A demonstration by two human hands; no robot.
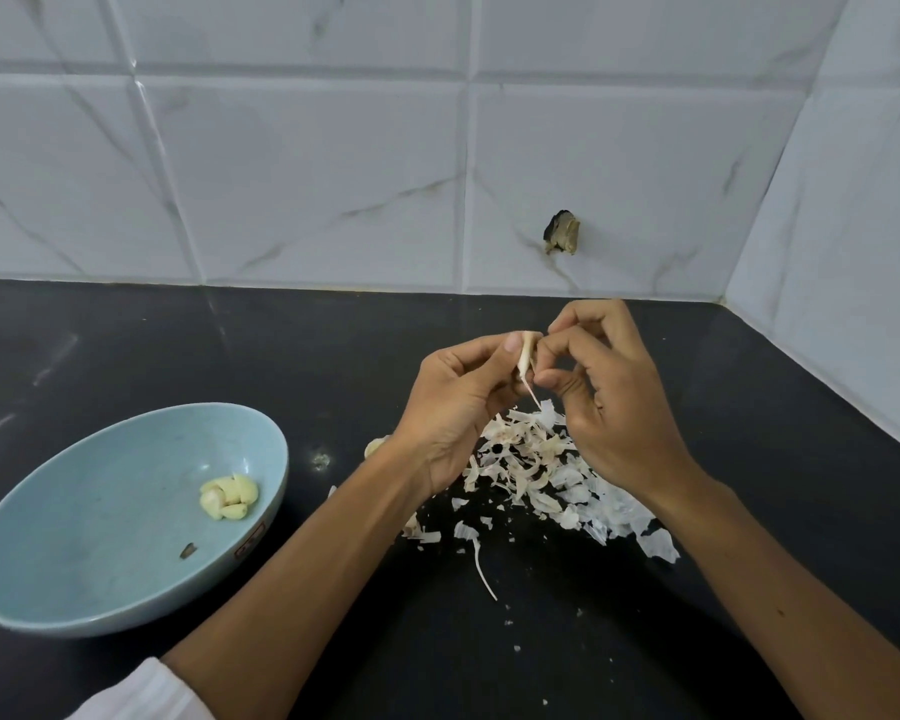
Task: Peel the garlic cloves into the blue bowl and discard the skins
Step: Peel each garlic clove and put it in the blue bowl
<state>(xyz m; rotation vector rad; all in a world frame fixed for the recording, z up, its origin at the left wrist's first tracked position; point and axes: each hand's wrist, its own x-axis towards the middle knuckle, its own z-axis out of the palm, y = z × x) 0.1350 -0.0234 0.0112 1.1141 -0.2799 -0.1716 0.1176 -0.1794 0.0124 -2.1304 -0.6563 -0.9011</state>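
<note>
To the right of the blue bowl and raised above the dark countertop, both hands meet around one garlic clove. The left hand has its thumb and curled fingers closed tight on the clove. The right hand pinches it from the far side with bent fingertips, and a thin strip of skin hangs down between the two hands. Beneath them, further right of the bowl, a pile of skins spreads loosely over the counter, and one long sliver lies at its near edge. A pale clove peeks out just behind the left wrist, between the bowl and the pile. The bowl holds a small cluster of peeled cloves against its right inner wall, with a dark scrap below them. A band of bare counter separates the bowl's right rim from the left forearm. Behind the bowl the counter runs open to the tiled wall. Far to the bowl's right, a side wall closes the corner, near the right hand. A white sleeve shows at the frame's bottom edge, below the bowl.
</note>
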